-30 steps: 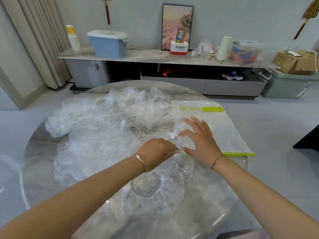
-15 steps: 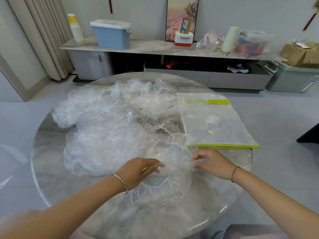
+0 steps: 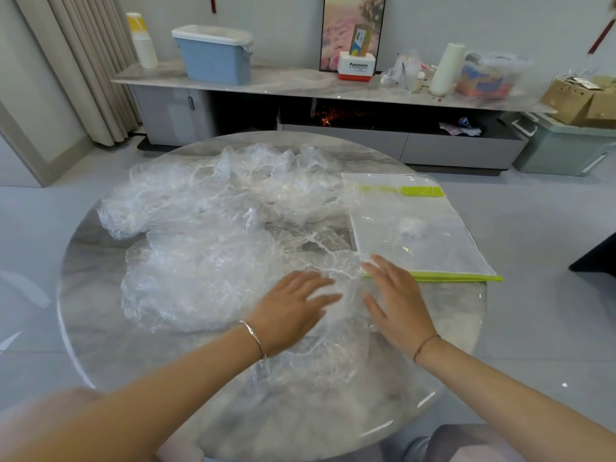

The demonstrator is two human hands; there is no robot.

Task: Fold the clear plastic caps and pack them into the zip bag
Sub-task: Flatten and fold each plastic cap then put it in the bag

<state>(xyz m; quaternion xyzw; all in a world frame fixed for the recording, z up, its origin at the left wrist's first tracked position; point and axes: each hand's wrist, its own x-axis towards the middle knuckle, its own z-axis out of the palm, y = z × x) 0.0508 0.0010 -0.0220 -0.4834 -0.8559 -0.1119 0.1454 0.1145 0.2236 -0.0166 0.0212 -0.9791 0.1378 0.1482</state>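
Head view: the fingers (image 3: 310, 281) of the left hand (image 3: 290, 311) are straight and a little apart, lying flat on a clear cap (image 3: 333, 348). The fingers (image 3: 383, 270) of the right hand (image 3: 400, 301) are straight and apart too, flat on the same cap, with the tips by the green edge of the bag (image 3: 433, 248). The two hands are near each other but not touching. The cap lies at the near side of the round table (image 3: 93, 328). More caps (image 3: 206, 235) sit in a big crinkly pile behind it and to the left. The bag lies flat on the right.
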